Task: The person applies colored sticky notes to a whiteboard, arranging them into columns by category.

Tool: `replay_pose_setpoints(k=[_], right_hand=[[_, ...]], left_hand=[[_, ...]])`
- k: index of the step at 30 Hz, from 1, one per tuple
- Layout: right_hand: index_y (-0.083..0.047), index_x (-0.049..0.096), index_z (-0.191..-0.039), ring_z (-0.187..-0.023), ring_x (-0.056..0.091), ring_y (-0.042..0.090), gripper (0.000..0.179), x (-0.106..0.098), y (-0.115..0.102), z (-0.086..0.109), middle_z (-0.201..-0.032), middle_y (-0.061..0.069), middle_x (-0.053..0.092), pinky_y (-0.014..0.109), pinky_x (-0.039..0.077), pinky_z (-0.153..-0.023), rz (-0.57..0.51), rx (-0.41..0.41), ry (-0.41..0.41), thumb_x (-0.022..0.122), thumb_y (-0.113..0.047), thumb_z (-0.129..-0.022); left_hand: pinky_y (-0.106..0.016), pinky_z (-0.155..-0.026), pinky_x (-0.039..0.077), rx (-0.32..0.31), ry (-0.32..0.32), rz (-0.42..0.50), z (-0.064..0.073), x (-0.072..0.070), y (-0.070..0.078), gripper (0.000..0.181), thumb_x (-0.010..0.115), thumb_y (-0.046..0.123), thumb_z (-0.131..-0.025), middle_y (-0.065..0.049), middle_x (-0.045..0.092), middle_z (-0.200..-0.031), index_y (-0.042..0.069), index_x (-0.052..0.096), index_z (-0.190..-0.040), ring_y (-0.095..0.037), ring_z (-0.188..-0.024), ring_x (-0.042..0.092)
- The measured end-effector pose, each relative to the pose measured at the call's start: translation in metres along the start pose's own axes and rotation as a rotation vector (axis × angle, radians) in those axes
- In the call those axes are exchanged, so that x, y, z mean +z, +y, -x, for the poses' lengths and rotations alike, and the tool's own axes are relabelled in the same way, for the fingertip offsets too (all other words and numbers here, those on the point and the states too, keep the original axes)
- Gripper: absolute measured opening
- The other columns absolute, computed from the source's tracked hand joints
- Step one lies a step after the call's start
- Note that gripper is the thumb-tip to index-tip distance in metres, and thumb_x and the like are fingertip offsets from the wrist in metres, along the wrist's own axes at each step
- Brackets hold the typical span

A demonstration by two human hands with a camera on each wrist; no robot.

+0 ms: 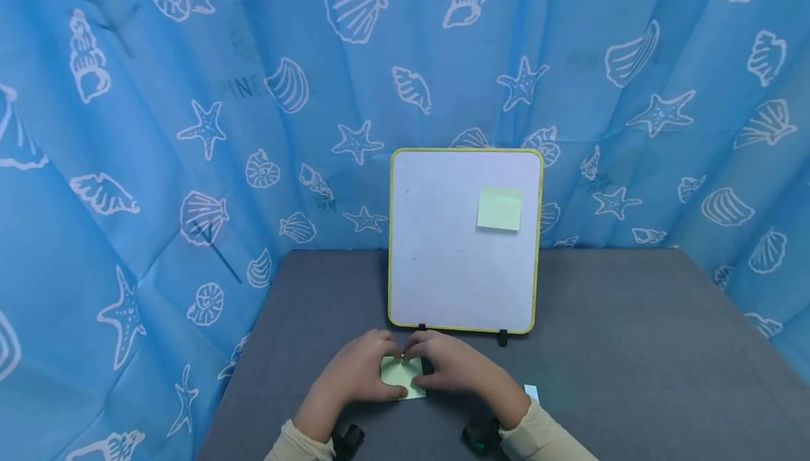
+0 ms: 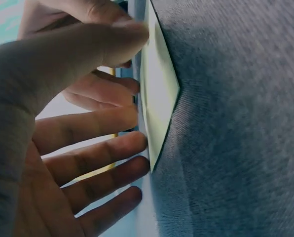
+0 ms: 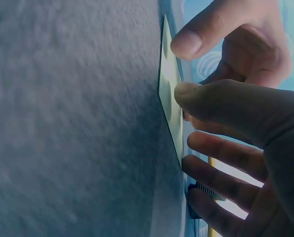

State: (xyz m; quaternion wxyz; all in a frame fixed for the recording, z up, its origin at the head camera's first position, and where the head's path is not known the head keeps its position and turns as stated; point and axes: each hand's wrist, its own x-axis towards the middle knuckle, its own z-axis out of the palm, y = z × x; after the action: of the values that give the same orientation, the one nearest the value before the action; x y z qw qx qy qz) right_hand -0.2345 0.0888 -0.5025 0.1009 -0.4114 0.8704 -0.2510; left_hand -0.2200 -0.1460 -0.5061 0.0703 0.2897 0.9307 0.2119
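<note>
A pale green sticky note (image 1: 397, 375) lies on the grey table, close in front of the whiteboard. My left hand (image 1: 361, 369) arches over its left side, thumb at the near edge and index finger at the far edge. From the other side my right hand (image 1: 458, 366) reaches over it, its thumb on the note's right part. Both index fingertips come close together at the far edge. In the left wrist view the left fingers spread loosely beside the note (image 2: 159, 94). The right wrist view shows both thumbs at the note's surface (image 3: 169, 84).
A whiteboard (image 1: 455, 264) with a yellow frame stands upright on black feet (image 1: 503, 338) behind the hands. Another green sticky note (image 1: 500, 209) is stuck on its upper right. A small pale piece (image 1: 531, 392) lies beside the right forearm. A blue shell-patterned curtain (image 1: 354, 88) hangs behind.
</note>
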Motion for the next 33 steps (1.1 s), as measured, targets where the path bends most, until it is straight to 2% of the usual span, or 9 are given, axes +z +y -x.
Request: replay_pose_setpoints(k=[6, 14, 23, 33], right_hand=[[-0.015, 0.078, -0.121, -0.115, 0.066, 0.012, 0.031, -0.0012, -0.0048, 0.0015, -0.128, 0.0, 0.07, 0.03, 0.057, -0.096, 0.025, 0.006, -0.022, 0.085, -0.023, -0.092], [-0.015, 0.079, -0.119, -0.115, 0.065, 0.012, 0.033, -0.0019, -0.0064, 0.0021, -0.129, -0.001, 0.07, 0.03, 0.057, -0.095, 0.033, 0.027, -0.036, 0.089, -0.026, -0.089], [-0.014, 0.079, -0.119, -0.115, 0.066, 0.012, 0.041, -0.0026, -0.0069, 0.0019, -0.129, -0.001, 0.07, 0.032, 0.058, -0.096, 0.045, 0.02, -0.044, 0.091, -0.034, -0.085], [-0.014, 0.079, -0.118, -0.113, 0.065, 0.011, 0.042, -0.0013, -0.0089, 0.0023, -0.128, -0.002, 0.07, 0.031, 0.057, -0.096, 0.052, 0.04, -0.049, 0.092, -0.034, -0.084]], left_hand=[[-0.024, -0.074, 0.051, -0.021, -0.021, 0.024, 0.0015, -0.0014, 0.0042, 0.046, 0.093, 0.056, -0.076, 0.011, 0.063, -0.102, 0.021, 0.082, -0.104, -0.003, -0.088, 0.053], [-0.025, -0.077, 0.052, -0.022, -0.029, 0.015, 0.0013, -0.0021, 0.0036, 0.048, 0.095, 0.055, -0.073, 0.012, 0.062, -0.103, 0.021, 0.081, -0.103, -0.003, -0.091, 0.053], [-0.023, -0.073, 0.05, -0.008, -0.025, 0.007, 0.0024, -0.0005, 0.0012, 0.046, 0.094, 0.056, -0.075, 0.011, 0.06, -0.1, 0.021, 0.082, -0.102, -0.003, -0.088, 0.052], [-0.023, -0.073, 0.049, -0.007, -0.026, 0.022, 0.0031, -0.0005, 0.0021, 0.042, 0.092, 0.052, -0.077, 0.01, 0.061, -0.101, 0.02, 0.083, -0.103, -0.004, -0.088, 0.051]])
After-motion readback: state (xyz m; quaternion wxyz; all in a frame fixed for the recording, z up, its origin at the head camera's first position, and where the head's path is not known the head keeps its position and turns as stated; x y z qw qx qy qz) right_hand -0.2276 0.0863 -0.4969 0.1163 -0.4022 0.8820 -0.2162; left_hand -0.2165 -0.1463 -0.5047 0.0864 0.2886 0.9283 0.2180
